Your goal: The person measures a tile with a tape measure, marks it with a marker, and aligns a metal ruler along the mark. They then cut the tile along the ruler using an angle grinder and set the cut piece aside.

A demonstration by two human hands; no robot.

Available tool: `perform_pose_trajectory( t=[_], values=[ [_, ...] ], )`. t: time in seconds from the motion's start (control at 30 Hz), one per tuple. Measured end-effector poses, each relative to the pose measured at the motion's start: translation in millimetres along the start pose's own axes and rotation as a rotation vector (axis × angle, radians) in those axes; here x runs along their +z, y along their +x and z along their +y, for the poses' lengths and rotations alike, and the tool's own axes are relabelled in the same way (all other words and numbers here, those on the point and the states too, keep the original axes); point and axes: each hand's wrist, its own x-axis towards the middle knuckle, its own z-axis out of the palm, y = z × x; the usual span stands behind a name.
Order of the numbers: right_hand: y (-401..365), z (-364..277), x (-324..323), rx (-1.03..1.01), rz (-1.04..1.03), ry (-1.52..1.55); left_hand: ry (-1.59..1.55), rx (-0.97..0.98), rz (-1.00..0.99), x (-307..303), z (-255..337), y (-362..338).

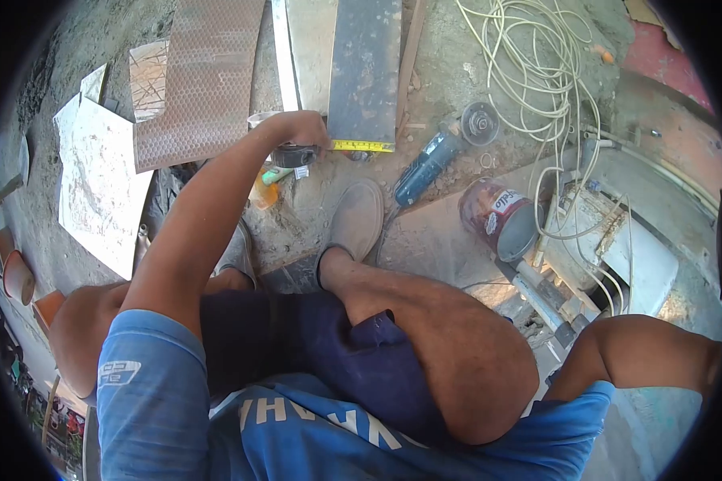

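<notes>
My left hand [303,130] is closed around a tape measure [363,147], whose yellow blade runs to the right. The blade lies across the near end of a long dark board [365,72] on the ground. Just below the hand, an orange and green object [266,189] is partly hidden. Of my right arm [650,353], only a bent part shows at the right edge; its hand is out of view. An angle grinder [429,167] rests to the right of the board, near my shoe [356,216].
A perforated brown sheet [208,72] and white panels [96,176] lie at left. To the right are a coil of pale cable [533,64], a reddish can on its side [489,210] and a white box-like piece [638,260] under loose cable.
</notes>
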Motion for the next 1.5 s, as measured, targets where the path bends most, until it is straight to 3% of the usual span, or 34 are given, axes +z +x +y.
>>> perform_pose_trajectory(
  t=[0.07, 0.1, 0.13, 0.17, 0.2, 0.23, 0.27, 0.33, 0.37, 0.4, 0.43, 0.53, 0.63, 0.67, 0.73, 0.77, 0.8, 0.87, 0.9, 0.97, 1.0, 1.1, 1.37, 1.5],
  values=[
    [-10.3, 57.8, -9.2, -0.151, 0.036, 0.141, 0.021, 0.013, 0.005, -2.9, -2.7, -1.3],
    [-16.7, 118.8, -18.9, -0.148, 0.149, 0.243, 0.052, 0.013, -0.017, -0.3, -4.0, 0.2],
    [-27.2, 195.5, -32.6, -0.017, 0.412, 0.229, 0.094, 0.019, -0.039, -0.1, -0.9, 5.3],
    [-28.8, 265.9, -41.9, 0.509, 0.907, -0.400, 0.161, -0.034, -0.006, 0.5, 2.3, 5.7],
    [-26.9, 315.2, -45.1, 0.940, 0.989, -0.747, 0.187, -0.016, -0.012, 5.3, 6.1, 1.3],
    [-23.7, 333.1, -49.2, 1.050, 1.029, -0.733, 0.222, -0.015, 0.019, 0.0, 10.1, -0.4],
    [-8.5, 324.2, -69.0, 1.020, 1.003, -0.766, 0.218, -0.029, 0.074, -1.4, 9.9, 0.5],
    [-21.4, 306.7, -42.5, 0.844, 1.066, -0.697, 0.154, 0.039, -0.103, 10.5, -41.2, 31.7],
    [-21.2, 296.5, -37.5, 0.821, 1.099, -0.732, 0.298, 0.155, -0.103, 4.9, -26.6, 28.2],
    [-9.6, 297.0, -27.9, 0.771, 1.123, -0.520, 0.436, 0.254, -0.082, -1.0, -16.1, 18.1],
    [-4.5, 303.7, -8.6, 0.749, 1.125, -0.276, 0.443, 0.253, -0.075, -1.3, -15.4, 16.6],
    [-3.8, 330.8, 25.1, 0.706, 1.188, -0.099, 0.442, 0.144, -0.122, 2.8, -25.3, 24.8],
    [2.6, 354.7, 59.8, 0.780, 1.107, -0.069, 0.353, 0.120, -0.118, 0.9, -31.2, 25.6],
    [3.3, 352.1, 66.9, 0.782, 1.108, -0.064, 0.447, 0.224, -0.116, -0.3, -29.8, 23.4],
    [10.0, 335.3, 72.6, 0.658, 0.818, -0.534, 0.536, 0.328, -0.111, 0.9, -31.1, 22.0],
    [10.7, 317.9, 69.1, 0.618, 0.833, -0.336, 0.522, 0.323, -0.115, 1.7, -32.3, 21.7],
    [4.8, 306.6, 66.7, 0.624, 0.840, -0.343, 0.511, 0.325, -0.119, 1.7, -32.7, 23.0],
    [-7.5, 283.6, 57.9, 0.322, 0.963, 0.218, 0.469, 0.386, -0.120, -0.3, -33.7, 21.4],
    [-11.5, 284.6, 55.4, 0.159, 0.925, 0.344, 0.211, 0.115, -0.062, 2.9, -30.6, 18.2],
    [-10.8, 288.0, 56.5, 0.041, 0.936, 0.440, 0.179, 0.155, -0.051, 2.6, -31.4, 20.8],
    [-9.2, 289.9, 58.0, -0.066, 0.930, 0.579, 0.088, 0.012, -0.014, 1.7, -15.2, 10.0],
    [-5.3, 294.4, 62.5, -0.164, 0.910, 0.701, 0.125, 0.007, -0.029, -0.7, -5.0, 2.7],
    [1.2, 290.6, 62.5, -0.172, 0.893, 0.719, 0.155, 0.136, -0.029, 1.4, -13.7, 5.5],
    [1.2, 288.8, 62.7, -0.070, 1.065, 0.661, 0.106, 0.075, -0.012, 1.1, -11.3, 4.5]
  ],
)
